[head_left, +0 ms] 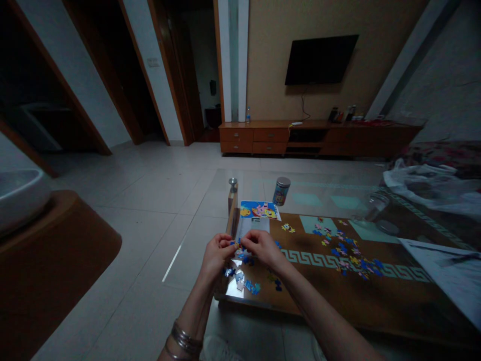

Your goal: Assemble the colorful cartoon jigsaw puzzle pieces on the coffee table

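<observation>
Over the left end of the glass table, my left hand (pixel 218 254) pinches a small jigsaw puzzle piece (pixel 238 244) between thumb and fingers. My right hand (pixel 262 245) meets it there, closed in a pinch at the same spot; the fingers hide most of what they hold. Below and between the hands lie several loose blue and pale puzzle pieces (pixel 252 287). Just beyond them is a picture card (pixel 259 209) with colourful cartoon figures. A larger scatter of mixed puzzle pieces (pixel 355 260) spreads across the table to the right.
A printed tin (pixel 281 191) stands behind the card. To the right are a clear jar (pixel 376 206) on its side, a round lid (pixel 387 227), white paper (pixel 443 271) with a pen, and a plastic bag (pixel 432 183). A metal-topped post (pixel 233 184) rises near the left edge.
</observation>
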A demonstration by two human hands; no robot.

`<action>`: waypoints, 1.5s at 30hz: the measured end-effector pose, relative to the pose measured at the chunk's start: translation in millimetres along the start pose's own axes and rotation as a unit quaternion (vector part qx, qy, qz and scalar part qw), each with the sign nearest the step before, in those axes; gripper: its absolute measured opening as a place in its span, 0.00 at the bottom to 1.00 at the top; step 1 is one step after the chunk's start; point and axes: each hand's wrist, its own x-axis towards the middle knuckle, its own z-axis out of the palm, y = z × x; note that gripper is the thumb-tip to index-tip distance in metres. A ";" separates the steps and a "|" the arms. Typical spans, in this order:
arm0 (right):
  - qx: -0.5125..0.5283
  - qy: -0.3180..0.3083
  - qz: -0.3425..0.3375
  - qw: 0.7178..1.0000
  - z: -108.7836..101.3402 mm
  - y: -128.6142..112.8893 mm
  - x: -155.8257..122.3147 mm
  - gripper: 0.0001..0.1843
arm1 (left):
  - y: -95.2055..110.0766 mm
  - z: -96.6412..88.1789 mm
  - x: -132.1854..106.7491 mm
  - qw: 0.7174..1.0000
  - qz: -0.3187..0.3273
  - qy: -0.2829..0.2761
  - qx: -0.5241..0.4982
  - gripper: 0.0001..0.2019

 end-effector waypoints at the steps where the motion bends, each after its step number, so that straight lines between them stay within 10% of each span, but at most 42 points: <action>1: 0.000 -0.002 0.000 1.000 0.3 0.5 -0.2 0.12 | -0.1 -0.4 0.2 1.000 -0.002 0.002 -0.002 0.23; 29: -0.002 -0.039 0.026 0.999 2.1 5.8 2.2 0.10 | -2.8 -7.0 4.3 0.999 -0.026 -0.005 0.018 0.21; 45: -0.109 0.003 0.018 0.994 -11.9 16.9 4.0 0.08 | -11.7 -43.2 35.7 0.917 0.089 0.129 0.366 0.06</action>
